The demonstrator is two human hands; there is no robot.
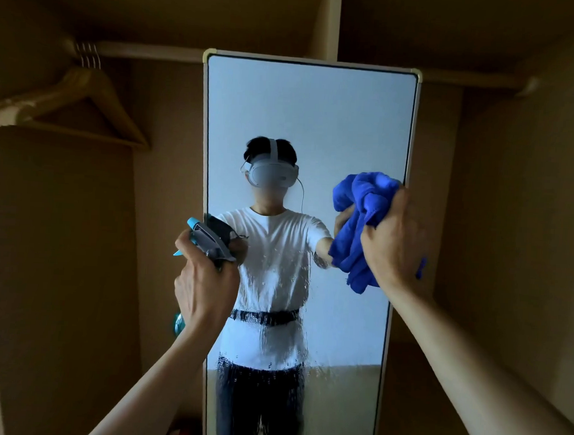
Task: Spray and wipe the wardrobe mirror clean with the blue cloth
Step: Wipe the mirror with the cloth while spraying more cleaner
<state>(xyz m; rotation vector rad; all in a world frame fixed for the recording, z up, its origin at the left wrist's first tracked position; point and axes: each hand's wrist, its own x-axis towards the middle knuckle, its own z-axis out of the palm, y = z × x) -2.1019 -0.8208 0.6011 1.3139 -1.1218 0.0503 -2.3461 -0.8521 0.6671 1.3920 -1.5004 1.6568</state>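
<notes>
Mirror (309,118) stands upright dead centre inside the wardrobe (511,229), tall, pale frame. Wet droplets and runs cover its lower middle, from about centre down to 6 o'clock; upper glass looks dry. Blue cloth (358,227) bunched at 3 o'clock of the mirror, near its right edge, at or just in front of the glass; contact can't be told. Right hand (394,236) fisted tight around the cloth, back of hand to camera. Left hand (206,279) at 9 o'clock by the mirror's left edge, wrapped around a spray bottle (208,239), grey head with blue nozzle aimed up-left, bottle body mostly hidden. Wooden hangers (69,102) on a rail (148,51) at 10 o'clock.
</notes>
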